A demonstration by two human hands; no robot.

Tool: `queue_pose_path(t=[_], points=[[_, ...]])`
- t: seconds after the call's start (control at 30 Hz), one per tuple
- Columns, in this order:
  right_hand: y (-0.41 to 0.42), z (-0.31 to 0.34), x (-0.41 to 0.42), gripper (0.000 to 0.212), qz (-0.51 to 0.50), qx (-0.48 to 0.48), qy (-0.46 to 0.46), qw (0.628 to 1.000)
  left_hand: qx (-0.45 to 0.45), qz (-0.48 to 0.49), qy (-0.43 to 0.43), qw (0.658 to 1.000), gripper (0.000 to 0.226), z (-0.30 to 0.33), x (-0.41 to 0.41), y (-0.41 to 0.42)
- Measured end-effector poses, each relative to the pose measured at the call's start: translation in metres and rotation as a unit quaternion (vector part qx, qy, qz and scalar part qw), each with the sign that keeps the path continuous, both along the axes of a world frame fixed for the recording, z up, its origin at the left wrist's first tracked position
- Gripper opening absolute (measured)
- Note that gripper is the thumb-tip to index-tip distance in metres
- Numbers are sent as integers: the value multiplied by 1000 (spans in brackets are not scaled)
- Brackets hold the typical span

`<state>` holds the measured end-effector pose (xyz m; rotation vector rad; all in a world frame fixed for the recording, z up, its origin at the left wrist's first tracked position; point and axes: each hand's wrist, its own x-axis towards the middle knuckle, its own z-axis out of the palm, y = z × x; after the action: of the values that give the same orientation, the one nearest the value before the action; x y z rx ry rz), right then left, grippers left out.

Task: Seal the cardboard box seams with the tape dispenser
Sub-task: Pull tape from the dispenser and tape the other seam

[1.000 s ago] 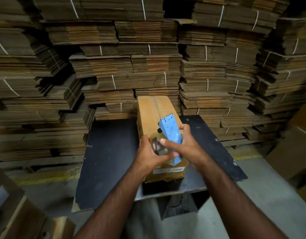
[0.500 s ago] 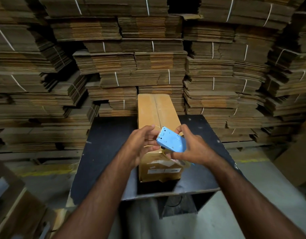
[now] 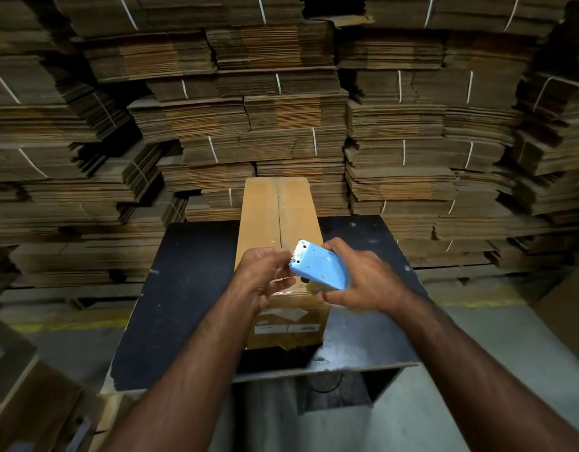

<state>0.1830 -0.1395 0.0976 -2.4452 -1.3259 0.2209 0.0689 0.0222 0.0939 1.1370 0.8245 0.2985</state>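
A long tan cardboard box [image 3: 276,210] lies on the black table [image 3: 190,282], its top seam running away from me. My right hand [image 3: 366,282] grips a blue tape dispenser [image 3: 319,264] above the box's near end, toothed edge pointing left. My left hand [image 3: 265,277] is at that toothed edge with curled fingers, pinching what looks like the clear tape end. The tape itself is hard to make out. White labels show on the box's near face [image 3: 286,327].
Tall stacks of flattened, strapped cardboard [image 3: 281,119] form a wall behind and beside the table. Brown cartons stand at lower left [image 3: 30,406] and at the right edge [image 3: 565,308]. Grey concrete floor with a yellow line [image 3: 63,324] surrounds the table.
The dispenser tipped from upright to lying nearly flat with its teeth facing left. My left hand left the roll side and came to the toothed edge. Both hands stay over the box's near end.
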Motion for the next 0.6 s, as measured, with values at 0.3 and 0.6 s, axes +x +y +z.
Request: queue_pose_path(t=[0.3, 0.6], points=[[-3, 4, 46, 76, 133, 37, -54, 989, 132, 85, 13, 988, 10, -8, 16, -5], [19, 5, 77, 79, 233, 40, -87, 968, 117, 186, 13, 975, 11, -14, 6, 15]])
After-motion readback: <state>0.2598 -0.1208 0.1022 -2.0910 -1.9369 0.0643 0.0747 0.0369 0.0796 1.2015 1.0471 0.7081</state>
